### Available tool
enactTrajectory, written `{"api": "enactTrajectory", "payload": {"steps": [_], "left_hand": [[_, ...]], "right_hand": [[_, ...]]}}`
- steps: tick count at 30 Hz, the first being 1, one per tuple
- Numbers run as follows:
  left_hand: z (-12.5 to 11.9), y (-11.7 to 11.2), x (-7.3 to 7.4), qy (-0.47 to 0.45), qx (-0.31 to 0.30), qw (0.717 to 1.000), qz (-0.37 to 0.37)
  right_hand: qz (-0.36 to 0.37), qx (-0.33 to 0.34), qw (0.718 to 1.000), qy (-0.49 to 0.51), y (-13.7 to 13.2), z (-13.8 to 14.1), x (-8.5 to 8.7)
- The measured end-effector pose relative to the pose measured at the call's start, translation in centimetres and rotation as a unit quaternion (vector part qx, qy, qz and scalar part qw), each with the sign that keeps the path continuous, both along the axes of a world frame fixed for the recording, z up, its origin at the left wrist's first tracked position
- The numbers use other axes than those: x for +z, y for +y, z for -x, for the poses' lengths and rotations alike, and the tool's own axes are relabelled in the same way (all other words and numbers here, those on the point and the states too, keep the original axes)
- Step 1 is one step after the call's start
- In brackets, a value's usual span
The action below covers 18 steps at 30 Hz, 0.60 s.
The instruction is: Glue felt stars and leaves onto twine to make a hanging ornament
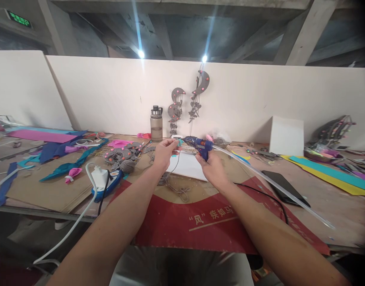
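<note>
— Blue glue gun [200,146], where?
— Above the desk's [334,206] middle, right hand [212,169] clenched round its grip, nozzle pointing left.
— Left hand [163,153]?
— At the nozzle tip, pinching a small teal piece [177,142].

A craft workshop: a table [334,206] strewn with coloured foam sheets [39,136] left of the left hand [164,153], moon-shaped hangings [176,104] on the white partition [111,91] beyond it, and bare concrete beams [182,24] overhead.

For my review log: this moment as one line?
right hand: grips blue glue gun | left hand: pinches teal piece at nozzle
</note>
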<state>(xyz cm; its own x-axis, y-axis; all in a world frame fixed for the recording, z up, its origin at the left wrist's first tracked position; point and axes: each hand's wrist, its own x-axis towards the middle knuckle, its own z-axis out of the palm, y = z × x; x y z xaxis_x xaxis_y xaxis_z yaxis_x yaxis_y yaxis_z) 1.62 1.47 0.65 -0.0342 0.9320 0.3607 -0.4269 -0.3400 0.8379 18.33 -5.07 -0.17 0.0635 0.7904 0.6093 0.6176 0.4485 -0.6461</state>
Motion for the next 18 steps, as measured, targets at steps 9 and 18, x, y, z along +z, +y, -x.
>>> {"api": "enactTrajectory", "payload": {"steps": [9,18], "left_hand": [[-0.03,0.16,-0.09,-0.005,0.005,1.0,-0.002],[-0.09,0.16,-0.05,0.001,-0.001,1.0,-0.005]], "right_hand": [[0.0,0.005,1.0,-0.015,-0.34,0.32,0.06],[-0.009,0.012,1.0,-0.01,-0.23,0.28,-0.15]]}}
